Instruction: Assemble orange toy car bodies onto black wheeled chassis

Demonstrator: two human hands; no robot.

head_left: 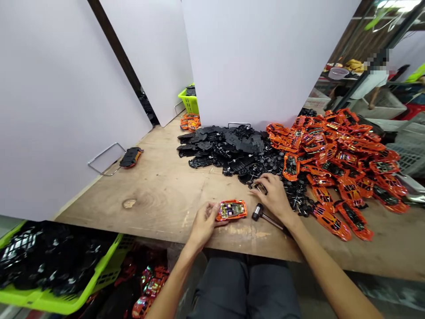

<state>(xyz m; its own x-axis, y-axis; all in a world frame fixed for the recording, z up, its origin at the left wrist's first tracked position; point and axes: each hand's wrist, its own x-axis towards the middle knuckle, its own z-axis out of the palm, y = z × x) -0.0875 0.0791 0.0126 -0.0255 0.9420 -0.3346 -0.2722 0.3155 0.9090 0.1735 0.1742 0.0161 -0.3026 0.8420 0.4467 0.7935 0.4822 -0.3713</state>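
Observation:
My left hand [205,223] grips the left end of an orange toy car body [233,210], turned underside up so its inside shows, low over the wooden table. My right hand [272,195] is at the near edge of a heap of black wheels on metal axles [270,164]. Its thumb and fingers curl round a small wheel axle [251,185], partly hidden by the fingers. Below that hand lies a hammer [257,212] with a dark head, its handle running under my right forearm.
Black car bases [226,144] are heaped behind the wheels. Orange car bodies [345,164] pile up at the right. One car [131,157] lies at the left by a wire handle [106,159]. A green basket [99,270] of black parts stands lower left. Beyond the white panels is another person [372,84].

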